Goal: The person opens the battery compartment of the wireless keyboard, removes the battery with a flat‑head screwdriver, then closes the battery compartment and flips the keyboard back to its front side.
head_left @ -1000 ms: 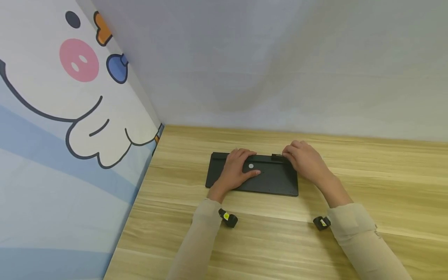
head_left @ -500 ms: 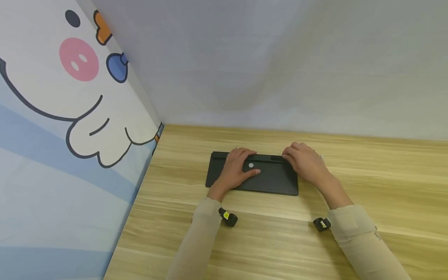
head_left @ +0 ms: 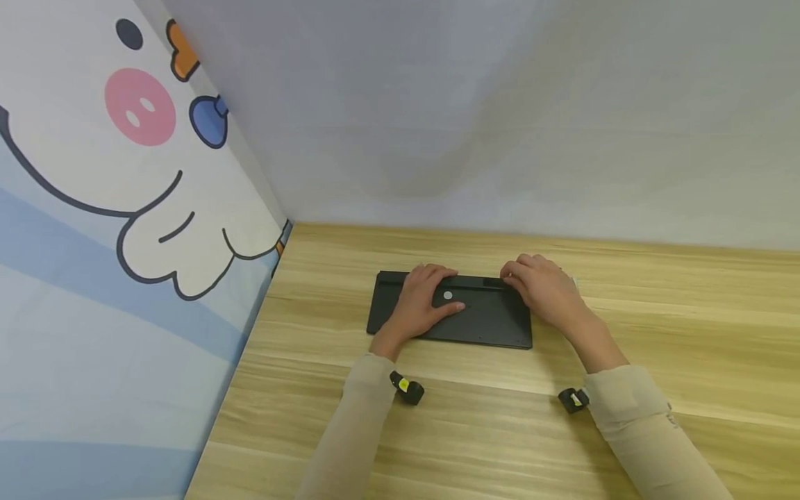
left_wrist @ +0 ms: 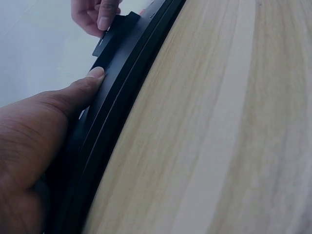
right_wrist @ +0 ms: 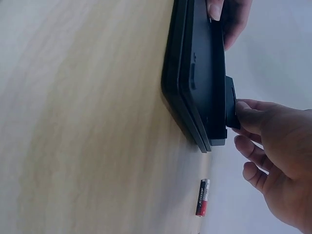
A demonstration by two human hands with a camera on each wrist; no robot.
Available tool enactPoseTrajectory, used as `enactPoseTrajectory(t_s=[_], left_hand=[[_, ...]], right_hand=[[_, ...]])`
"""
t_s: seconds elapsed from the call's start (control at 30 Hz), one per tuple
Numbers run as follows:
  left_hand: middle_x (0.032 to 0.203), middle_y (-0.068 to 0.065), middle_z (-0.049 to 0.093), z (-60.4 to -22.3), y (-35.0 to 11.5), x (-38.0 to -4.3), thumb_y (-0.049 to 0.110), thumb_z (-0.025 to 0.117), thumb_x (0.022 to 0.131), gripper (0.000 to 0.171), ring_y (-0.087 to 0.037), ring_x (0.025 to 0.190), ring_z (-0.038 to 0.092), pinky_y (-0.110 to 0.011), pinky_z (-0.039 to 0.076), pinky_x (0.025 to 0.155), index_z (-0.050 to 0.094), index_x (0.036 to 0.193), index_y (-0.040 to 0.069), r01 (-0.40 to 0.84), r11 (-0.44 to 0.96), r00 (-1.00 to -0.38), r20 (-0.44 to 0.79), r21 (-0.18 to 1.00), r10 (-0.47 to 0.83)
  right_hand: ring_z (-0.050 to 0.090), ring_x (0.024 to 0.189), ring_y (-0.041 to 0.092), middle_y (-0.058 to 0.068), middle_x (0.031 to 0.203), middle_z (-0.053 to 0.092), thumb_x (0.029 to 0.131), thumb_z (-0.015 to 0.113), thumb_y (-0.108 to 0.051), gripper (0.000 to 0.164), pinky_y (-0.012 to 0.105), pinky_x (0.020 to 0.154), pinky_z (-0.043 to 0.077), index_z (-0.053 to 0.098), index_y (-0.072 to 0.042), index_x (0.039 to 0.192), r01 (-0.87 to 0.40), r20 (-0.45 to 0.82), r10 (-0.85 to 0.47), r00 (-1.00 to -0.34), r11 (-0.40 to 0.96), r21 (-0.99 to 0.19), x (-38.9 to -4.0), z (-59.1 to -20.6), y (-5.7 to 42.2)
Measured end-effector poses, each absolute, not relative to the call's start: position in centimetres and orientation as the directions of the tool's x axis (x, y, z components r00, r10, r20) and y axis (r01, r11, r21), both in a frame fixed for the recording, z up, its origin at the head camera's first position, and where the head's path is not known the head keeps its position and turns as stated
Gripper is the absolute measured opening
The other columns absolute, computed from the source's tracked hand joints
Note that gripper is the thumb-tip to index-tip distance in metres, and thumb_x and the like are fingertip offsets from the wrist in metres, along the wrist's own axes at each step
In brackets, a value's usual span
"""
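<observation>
A black keyboard [head_left: 487, 325] lies face down on the wooden table, a round white sticker [head_left: 448, 295] on its underside. My left hand [head_left: 417, 305] grips it left of the middle, thumb on the underside and fingers over the far edge. My right hand [head_left: 546, 292] pinches a small black battery cover [right_wrist: 230, 103] between thumb and fingers at the keyboard's far right. In the right wrist view this cover stands partly proud of the raised back ridge. The slot beneath the cover is hidden.
A black and red AA battery [right_wrist: 202, 197] lies on the table beyond the keyboard's right end, mostly hidden by my right hand in the head view. A pale wall [head_left: 500, 139] rises behind the table; a cartoon-printed panel [head_left: 156, 229] stands at the left.
My right hand has shifted slightly left and nearer, and the cover with it. It now sits lower against the ridge. My left hand and the keyboard have stayed in place.
</observation>
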State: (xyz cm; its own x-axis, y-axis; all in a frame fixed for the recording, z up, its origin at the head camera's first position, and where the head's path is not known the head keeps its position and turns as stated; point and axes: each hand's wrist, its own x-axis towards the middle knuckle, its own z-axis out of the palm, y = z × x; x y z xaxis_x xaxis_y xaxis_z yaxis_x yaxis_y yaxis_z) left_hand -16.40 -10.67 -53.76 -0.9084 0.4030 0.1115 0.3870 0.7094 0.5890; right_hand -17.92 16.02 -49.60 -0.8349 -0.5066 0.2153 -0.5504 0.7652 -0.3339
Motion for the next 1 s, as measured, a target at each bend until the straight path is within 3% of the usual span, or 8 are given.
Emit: enactPoseTrajectory(t_s=[0.53,1.0], left_hand=[[0.145,-0.005,0.056,-53.85,-10.56,-16.33,0.043,0.074,0.092,0.064,-0.025,0.143,0.048,-0.05,0.018,0.133,0.052,0.147,0.018,0.397,0.71,-0.906,0.124,0.582,0.405],[0.147,-0.006,0.055,-53.84,-10.7,-16.31,0.044,0.074,0.092,0.064,-0.026,0.144,0.047,-0.051,0.018,0.133,0.052,0.147,0.019,0.391,0.714,-0.908,0.116,0.581,0.403]], right_hand=[[0.062,0.095,0.029,0.011,0.1,0.07,0.103,0.06,-0.01,0.012,0.045,0.082,0.053,0.071,-0.006,0.104,-0.49,0.199,-0.453,-0.869,0.726,-0.483,-17.9,-50.35,16.21],[0.06,0.09,0.029,0.009,0.096,0.069,0.101,0.063,-0.01,0.01,0.043,0.081,0.052,0.072,-0.007,0.102,-0.519,0.228,-0.467,-0.854,0.741,-0.426,-17.8,-50.04,15.61]])
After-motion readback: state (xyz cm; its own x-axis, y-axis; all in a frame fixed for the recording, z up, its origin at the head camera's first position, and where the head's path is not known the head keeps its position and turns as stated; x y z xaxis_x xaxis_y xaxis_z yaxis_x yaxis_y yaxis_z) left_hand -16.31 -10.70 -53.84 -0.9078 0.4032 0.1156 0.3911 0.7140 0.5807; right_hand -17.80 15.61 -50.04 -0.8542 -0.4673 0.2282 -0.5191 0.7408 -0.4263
